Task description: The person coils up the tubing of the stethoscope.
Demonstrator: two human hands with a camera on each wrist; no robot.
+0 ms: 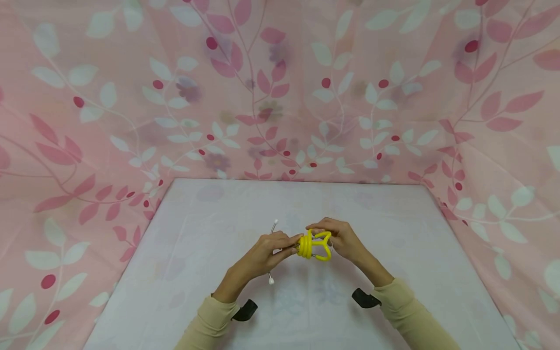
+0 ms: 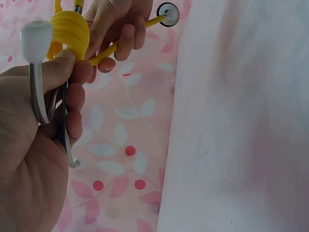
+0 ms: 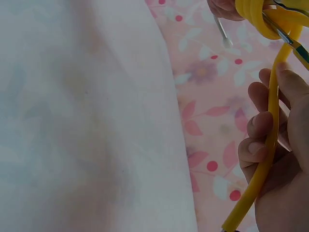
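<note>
Head view: pinching seemingly mostly wound stethoscope (image 1: 305, 247) with left hand (image 1: 268, 250), curling right hand (image 1: 344, 239) round unwound tail (image 3: 273, 118), before far edge of worktop (image 1: 315, 316).

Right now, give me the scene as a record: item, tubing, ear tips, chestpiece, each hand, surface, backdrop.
item: stethoscope, held in both hands
tubing: yellow tubing, partly wound in a coil
ear tips: white ear tips, one on either side of the left hand
chestpiece: round chestpiece, past the right hand
left hand: grips metal ear tubes beside the coil
right hand: fingers curled round uncoiled tubing
surface: white-covered table
backdrop: pink leaf-print cloth
</note>
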